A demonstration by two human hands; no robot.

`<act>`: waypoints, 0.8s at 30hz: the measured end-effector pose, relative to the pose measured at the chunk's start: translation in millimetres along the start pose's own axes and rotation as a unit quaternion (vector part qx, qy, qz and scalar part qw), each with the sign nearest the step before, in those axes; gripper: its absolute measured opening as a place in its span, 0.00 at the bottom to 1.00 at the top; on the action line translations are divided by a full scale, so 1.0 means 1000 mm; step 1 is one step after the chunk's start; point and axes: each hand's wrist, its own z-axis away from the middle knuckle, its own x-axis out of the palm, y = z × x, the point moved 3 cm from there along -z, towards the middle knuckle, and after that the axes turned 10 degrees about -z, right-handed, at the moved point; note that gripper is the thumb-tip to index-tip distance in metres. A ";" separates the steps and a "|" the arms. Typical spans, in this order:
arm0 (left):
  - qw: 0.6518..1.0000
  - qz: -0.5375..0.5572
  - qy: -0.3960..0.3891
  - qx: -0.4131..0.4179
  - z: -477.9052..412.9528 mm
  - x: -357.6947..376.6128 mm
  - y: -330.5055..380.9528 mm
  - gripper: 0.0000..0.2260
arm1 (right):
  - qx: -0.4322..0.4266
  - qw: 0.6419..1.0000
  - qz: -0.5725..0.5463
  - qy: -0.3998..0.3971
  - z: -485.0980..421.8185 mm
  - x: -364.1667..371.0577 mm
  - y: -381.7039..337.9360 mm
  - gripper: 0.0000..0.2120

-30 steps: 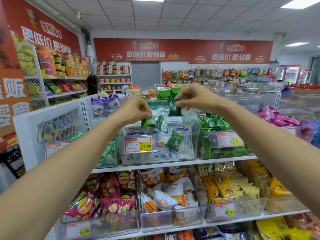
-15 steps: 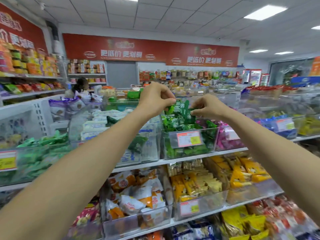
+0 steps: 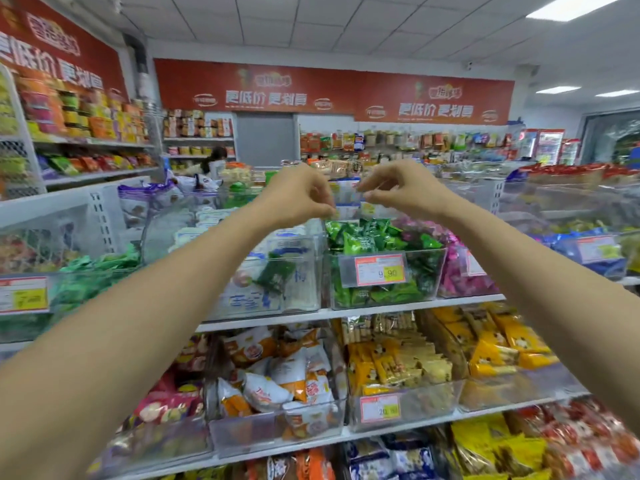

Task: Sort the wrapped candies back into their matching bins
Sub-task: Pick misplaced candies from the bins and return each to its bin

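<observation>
My left hand [image 3: 298, 197] and my right hand [image 3: 398, 192] hover side by side just above the back of a clear bin [image 3: 440, 271] heaped with green wrapped candies [image 3: 367, 239]. Both hands have loosely curled fingers and nothing shows between them. The neighbouring clear bin on the left [image 3: 311, 299] holds white and blue packets, with one dark green candy [image 3: 275, 275] lying against its front wall. A bin of pink wrapped candies [image 3: 464, 271] stands to the right of the green one.
Pale green packets [image 3: 93, 271] fill a bin at far left. The shelf below carries bins of orange-white snack bags [image 3: 277, 379] and yellow packets [image 3: 391, 365]. Price tags hang on the bin fronts. A person [image 3: 213, 161] stands far back.
Both hands carried green candies from the white and blue bin rightward to the green bin. The candies have left my fingers, and both hands are now empty above it.
</observation>
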 end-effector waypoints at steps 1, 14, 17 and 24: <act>1.000 -0.015 -0.019 -0.016 0.005 -0.005 -0.011 0.03 | -0.015 1.000 -0.011 -0.006 -0.005 0.006 -0.009 0.06; 0.974 0.027 -0.190 -0.123 0.040 0.010 -0.078 0.02 | -0.035 0.992 -0.050 -0.113 -0.033 0.070 -0.065 0.08; 0.980 0.039 -0.164 -0.104 0.041 0.007 -0.080 0.05 | -0.036 0.991 -0.052 -0.121 -0.041 0.079 -0.068 0.07; 0.982 0.081 0.067 -0.156 0.053 -0.060 -0.123 0.08 | 0.008 0.986 -0.112 -0.127 -0.075 0.114 -0.069 0.07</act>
